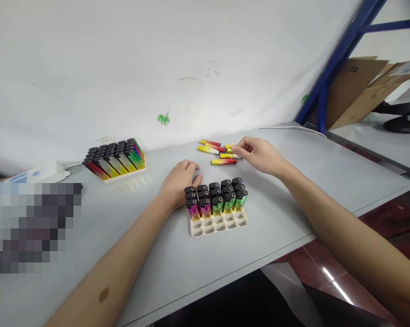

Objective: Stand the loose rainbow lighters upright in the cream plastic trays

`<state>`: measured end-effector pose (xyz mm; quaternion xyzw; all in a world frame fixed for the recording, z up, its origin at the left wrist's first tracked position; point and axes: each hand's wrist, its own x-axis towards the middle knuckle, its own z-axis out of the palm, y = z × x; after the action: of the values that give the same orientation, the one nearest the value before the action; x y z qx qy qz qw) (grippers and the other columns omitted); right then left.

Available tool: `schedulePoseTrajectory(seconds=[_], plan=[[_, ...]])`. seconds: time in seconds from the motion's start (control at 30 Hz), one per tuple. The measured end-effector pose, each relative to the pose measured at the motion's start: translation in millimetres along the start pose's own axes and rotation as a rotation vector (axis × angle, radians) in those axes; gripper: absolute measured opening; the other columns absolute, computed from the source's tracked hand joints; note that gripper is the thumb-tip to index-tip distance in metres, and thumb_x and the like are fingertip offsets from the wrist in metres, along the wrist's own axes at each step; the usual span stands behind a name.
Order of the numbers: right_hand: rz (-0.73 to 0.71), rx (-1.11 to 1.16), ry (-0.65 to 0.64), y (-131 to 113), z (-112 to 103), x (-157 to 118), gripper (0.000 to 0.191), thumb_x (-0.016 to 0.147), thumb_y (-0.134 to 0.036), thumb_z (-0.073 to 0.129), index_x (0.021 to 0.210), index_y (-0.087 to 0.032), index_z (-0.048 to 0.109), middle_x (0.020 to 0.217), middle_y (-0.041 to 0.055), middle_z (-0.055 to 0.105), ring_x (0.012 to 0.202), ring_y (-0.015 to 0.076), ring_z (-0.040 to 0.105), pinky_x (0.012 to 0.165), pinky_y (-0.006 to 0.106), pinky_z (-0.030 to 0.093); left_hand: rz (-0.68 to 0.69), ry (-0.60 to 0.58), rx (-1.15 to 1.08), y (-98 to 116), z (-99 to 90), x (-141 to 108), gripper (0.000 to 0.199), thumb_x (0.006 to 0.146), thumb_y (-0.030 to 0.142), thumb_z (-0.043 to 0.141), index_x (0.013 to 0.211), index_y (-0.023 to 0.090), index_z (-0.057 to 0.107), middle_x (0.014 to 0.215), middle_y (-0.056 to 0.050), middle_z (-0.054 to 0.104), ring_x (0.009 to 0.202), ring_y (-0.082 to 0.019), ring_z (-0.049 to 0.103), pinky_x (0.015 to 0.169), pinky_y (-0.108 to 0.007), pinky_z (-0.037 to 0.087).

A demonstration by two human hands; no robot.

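Observation:
My right hand (pixel 257 154) reaches to the loose lighters at the back of the table. Its thumb and fingers are closed at the end of a yellow lighter (pixel 228 148), whose far end is hidden. Around it lie several red, yellow and silver lighters, among them a red-and-yellow lighter (pixel 223 161). My left hand (pixel 180 182) rests on the table with its fingers stretched out, beside a cream holder (pixel 219 230). Purple and green lighters (pixel 217 205) with black tops stand upright in the holder's back rows. The two front rows show bare holes.
A second holder (pixel 125 176) packed with multicoloured lighters stands back left, by the wall. Left of it is a white box (pixel 51 173). A blurred patch covers the far left. Right of the table are a blue metal frame (pixel 322 104) and cardboard boxes (pixel 358 91).

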<state>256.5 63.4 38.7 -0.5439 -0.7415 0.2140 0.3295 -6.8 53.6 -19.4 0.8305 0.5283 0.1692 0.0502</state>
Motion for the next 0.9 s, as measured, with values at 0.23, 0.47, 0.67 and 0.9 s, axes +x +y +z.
schedulePoseTrajectory(seconds=[0.23,0.47,0.67,0.9], plan=[[-0.185,-0.365,-0.156,26.8,19.2,8.1,0.028,0.084,-0.040,0.066,0.103,-0.019,0.064,0.103,0.0108,0.063,0.092,0.0258,0.057,0.077,0.036,0.043,-0.005,0.004,0.015,2.1,-1.1,-1.4,0.029,0.097,0.035,0.044,0.118,0.019,0.057,0.125,-0.011,0.058,0.119,-0.028,0.054,0.105,-0.045,0.044],[-0.107,-0.396,-0.171,21.9,17.6,5.5,0.030,0.081,-0.043,0.068,0.098,-0.019,0.061,0.097,0.0100,0.065,0.087,0.0251,0.057,0.071,0.035,0.042,0.001,0.006,0.007,1.6,0.1,-1.4,0.031,0.097,0.036,0.043,0.119,0.019,0.057,0.125,-0.012,0.058,0.119,-0.029,0.053,0.105,-0.045,0.045],[-0.025,-0.335,-0.221,23.0,17.3,6.5,0.025,0.085,-0.044,0.064,0.089,-0.020,0.065,0.085,0.0063,0.066,0.075,0.0205,0.057,0.065,0.033,0.038,0.003,0.001,0.013,2.2,-0.4,-1.5,0.032,0.097,0.036,0.042,0.119,0.018,0.057,0.125,-0.012,0.058,0.118,-0.029,0.053,0.104,-0.045,0.045],[0.003,0.225,-0.220,11.6,11.6,3.2,0.026,0.083,-0.040,0.071,0.093,-0.018,0.061,0.098,0.0083,0.071,0.090,0.0212,0.063,0.080,0.036,0.046,-0.001,-0.001,0.017,2.3,-0.7,-1.1,0.031,0.097,0.036,0.043,0.118,0.019,0.057,0.125,-0.012,0.058,0.119,-0.029,0.053,0.105,-0.045,0.044]])
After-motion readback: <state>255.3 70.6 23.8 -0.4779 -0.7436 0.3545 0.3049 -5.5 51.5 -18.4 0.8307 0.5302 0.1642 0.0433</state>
